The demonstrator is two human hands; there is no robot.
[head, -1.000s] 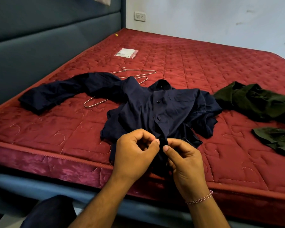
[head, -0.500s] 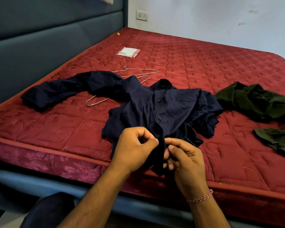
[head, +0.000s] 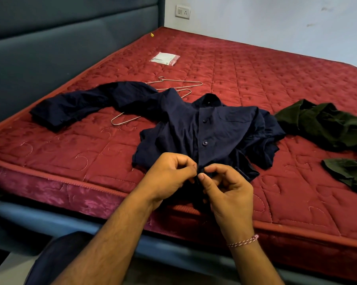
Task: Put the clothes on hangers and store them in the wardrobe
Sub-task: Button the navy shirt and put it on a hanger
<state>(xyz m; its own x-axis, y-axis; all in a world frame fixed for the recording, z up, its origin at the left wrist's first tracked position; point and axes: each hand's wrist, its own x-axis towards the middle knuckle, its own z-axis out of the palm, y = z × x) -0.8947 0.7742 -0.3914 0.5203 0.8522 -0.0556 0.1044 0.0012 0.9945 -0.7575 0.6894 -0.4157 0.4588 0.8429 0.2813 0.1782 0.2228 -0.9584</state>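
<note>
On the red mattress (head: 235, 64) lies a navy shirt (head: 214, 128), partly over two wire hangers (head: 173, 85). Both the left hand (head: 169, 177) and right hand (head: 229, 192) pinch its front placket near the hem. Just beside it lies a green garment (head: 325, 124).

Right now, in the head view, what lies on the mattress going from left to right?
Navy shirt's outstretched sleeve → wire hangers → navy shirt's buttoned front → green garment.

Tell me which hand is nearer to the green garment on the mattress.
Right. The right hand pinches the navy shirt placket on the side toward the green garment; the left hand grips the placket on the far side.
</note>
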